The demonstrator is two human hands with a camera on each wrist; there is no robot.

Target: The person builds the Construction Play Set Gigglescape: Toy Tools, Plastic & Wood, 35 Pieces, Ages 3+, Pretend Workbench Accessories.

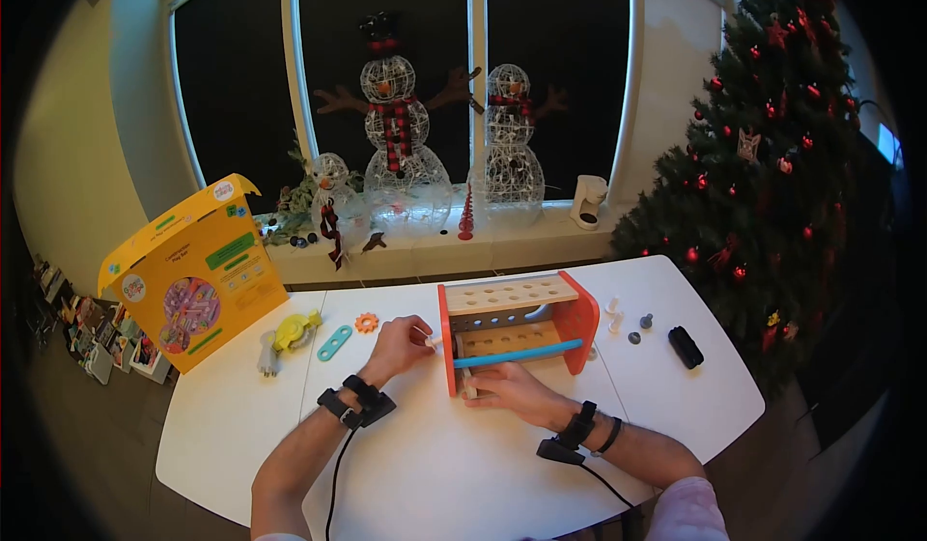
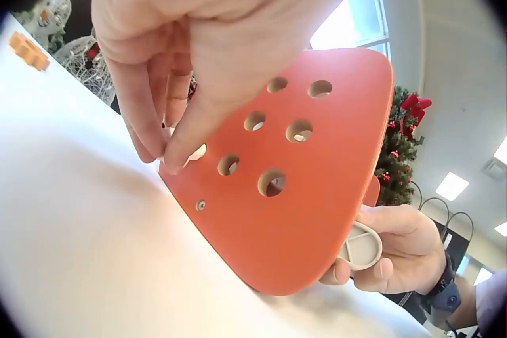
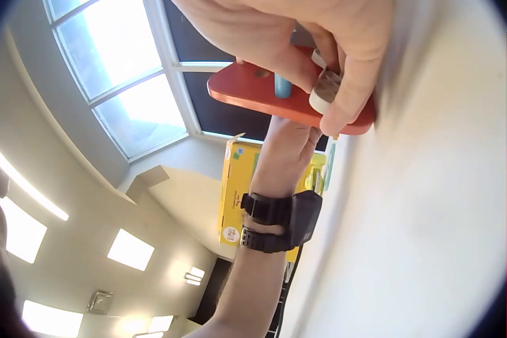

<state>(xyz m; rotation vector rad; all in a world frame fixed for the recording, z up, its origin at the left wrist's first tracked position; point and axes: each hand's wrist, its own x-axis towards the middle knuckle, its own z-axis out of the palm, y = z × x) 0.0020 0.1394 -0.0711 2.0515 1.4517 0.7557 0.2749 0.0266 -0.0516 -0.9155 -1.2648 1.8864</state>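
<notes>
Black wristbands (image 1: 340,410), black cables (image 1: 334,483)

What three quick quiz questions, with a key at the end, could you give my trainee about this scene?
1. Which hand is at the outer side of the holed red panel?
2. True or false: the orange gear lies inside the toy frame.
3. Fill in: the bar across the toy frame is ____ in colour.

Key:
1. The left hand.
2. False; it lies on the white table.
3. Blue.
</notes>
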